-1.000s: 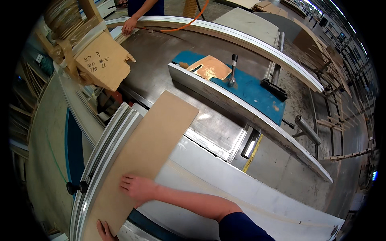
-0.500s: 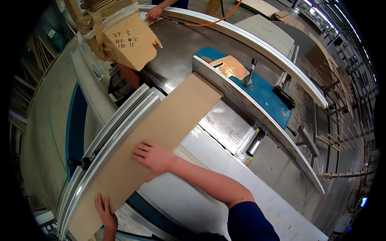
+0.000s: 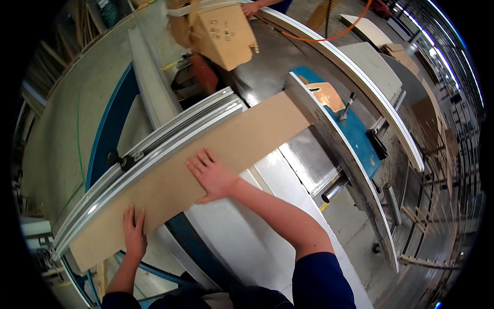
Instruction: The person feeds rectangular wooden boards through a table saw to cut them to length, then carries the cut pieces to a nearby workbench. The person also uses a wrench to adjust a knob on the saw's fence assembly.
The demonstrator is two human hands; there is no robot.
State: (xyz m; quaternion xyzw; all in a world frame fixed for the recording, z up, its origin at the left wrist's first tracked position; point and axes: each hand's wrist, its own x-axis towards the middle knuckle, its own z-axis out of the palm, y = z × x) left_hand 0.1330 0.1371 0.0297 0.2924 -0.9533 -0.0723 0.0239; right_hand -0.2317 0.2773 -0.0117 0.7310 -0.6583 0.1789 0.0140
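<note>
A long brown board (image 3: 262, 121) lies flat on the metal table of a saw machine. Its long far edge runs along a silver aluminium fence (image 3: 170, 136), and its right end meets a long straight grey guide (image 3: 329, 123). My right hand (image 3: 213, 177) rests palm down near the board's middle, fingers spread. Near the board's left end, my left hand (image 3: 135, 237) lies over the near edge with its fingers stretched out on top. Whether its thumb reaches under the board cannot be seen.
A blue plate (image 3: 355, 134) with a lever handle and a scrap of brown sheet sits beyond the guide. Handwritten cardboard (image 3: 224, 36) hangs over the machine at the top. Another person's hand (image 3: 250, 9) is by the far rail. An orange hose (image 3: 329, 39) crosses behind.
The whole view has shifted and turned, so the machine appears farther right and more of my left forearm shows. Both hands stay on the board, which keeps its place against fence and guide.
</note>
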